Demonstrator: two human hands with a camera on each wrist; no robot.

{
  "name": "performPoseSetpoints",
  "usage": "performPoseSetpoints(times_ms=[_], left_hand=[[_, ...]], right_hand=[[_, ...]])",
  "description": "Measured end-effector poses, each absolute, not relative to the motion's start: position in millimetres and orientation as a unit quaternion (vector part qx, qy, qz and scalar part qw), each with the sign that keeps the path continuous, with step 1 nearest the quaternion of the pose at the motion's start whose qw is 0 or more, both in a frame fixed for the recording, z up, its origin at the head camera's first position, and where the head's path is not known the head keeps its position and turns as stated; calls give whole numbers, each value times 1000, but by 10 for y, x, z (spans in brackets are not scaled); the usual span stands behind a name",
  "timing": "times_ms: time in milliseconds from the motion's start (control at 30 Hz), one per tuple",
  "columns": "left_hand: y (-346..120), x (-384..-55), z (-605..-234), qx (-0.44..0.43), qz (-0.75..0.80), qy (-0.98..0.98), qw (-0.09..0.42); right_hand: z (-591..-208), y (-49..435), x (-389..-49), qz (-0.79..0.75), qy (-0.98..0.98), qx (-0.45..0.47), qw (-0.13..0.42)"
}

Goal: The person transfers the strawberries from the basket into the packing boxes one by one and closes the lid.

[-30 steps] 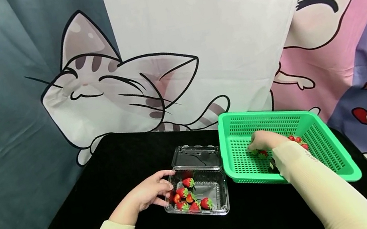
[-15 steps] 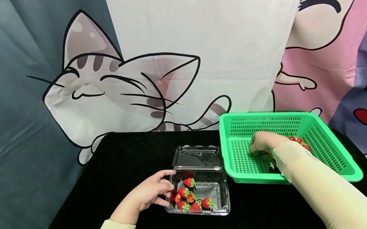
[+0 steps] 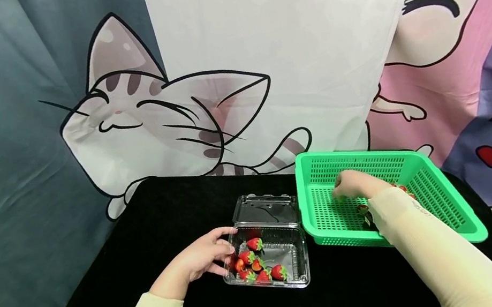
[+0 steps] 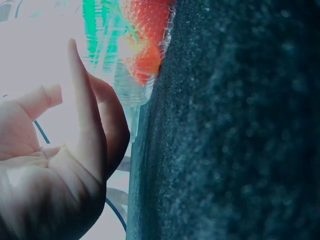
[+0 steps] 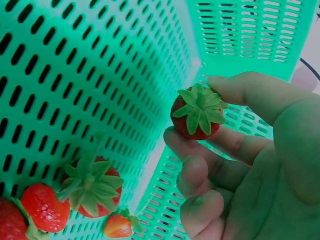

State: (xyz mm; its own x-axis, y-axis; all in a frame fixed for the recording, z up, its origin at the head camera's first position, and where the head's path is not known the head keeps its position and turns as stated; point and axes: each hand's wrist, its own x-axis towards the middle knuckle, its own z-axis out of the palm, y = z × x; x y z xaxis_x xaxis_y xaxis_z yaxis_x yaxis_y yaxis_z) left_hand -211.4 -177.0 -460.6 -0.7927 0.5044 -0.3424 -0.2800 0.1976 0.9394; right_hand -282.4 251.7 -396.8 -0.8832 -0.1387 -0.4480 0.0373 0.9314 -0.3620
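My right hand (image 3: pixel 354 184) is inside the green plastic basket (image 3: pixel 469 222), pinching a strawberry (image 5: pixel 199 114) between thumb and fingers. In the right wrist view its leafy cap faces the camera. In the head view the hand hides this strawberry. At the left side of a clear plastic clamshell box (image 3: pixel 300 261), my left hand (image 3: pixel 204 255) rests its spread fingers against the wall and rim. Several strawberries (image 3: pixel 263 275) lie in the box, mostly toward its left and front. Through the clear wall, the left wrist view shows red strawberries (image 4: pixel 142 57) close to the fingers.
More strawberries (image 5: pixel 92 187) lie in the basket, partly hidden by the right forearm in the head view. The box's hinged lid (image 3: pixel 265 210) lies folded back behind it. Black cloth (image 3: pixel 347 294) covers the table, and a printed cat curtain (image 3: pixel 215 28) hangs behind.
My right hand has risen slightly off the strawberries it was reaching among, with one now in its pinch. The left hand stays at the box, and the head view has shifted a little.
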Motion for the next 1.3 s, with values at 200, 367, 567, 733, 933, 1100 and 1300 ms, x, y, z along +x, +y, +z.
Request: performPoseSetpoints(times_ms=[200, 367, 567, 733, 933, 1100, 1300], left_hand=[[-1765, -2117, -4612, 79, 628, 708, 313], [-1764, -2114, -4614, 81, 629, 706, 315], [-1761, -2104, -4605, 81, 629, 706, 316], [-1761, -2106, -4594, 80, 628, 706, 316], [-1777, -2120, -4591, 78, 629, 706, 315], [-1781, -2129, -4594, 74, 629, 706, 316], [-1772, -2136, -4600, 74, 628, 707, 317]], right_hand=[[-3839, 2556, -2762, -230, 950, -2, 209], [-3655, 2566, -2709, -293, 941, 10, 169], [-3357, 2512, -2598, -341, 936, -4, 91], [-3111, 2363, -2403, -362, 930, -23, 54], [-2963, 2040, -2056, -367, 928, -65, 25], [-3061, 1696, -1753, -351, 929, -119, 5], [-3369, 1307, -1405, -320, 927, -190, 41]])
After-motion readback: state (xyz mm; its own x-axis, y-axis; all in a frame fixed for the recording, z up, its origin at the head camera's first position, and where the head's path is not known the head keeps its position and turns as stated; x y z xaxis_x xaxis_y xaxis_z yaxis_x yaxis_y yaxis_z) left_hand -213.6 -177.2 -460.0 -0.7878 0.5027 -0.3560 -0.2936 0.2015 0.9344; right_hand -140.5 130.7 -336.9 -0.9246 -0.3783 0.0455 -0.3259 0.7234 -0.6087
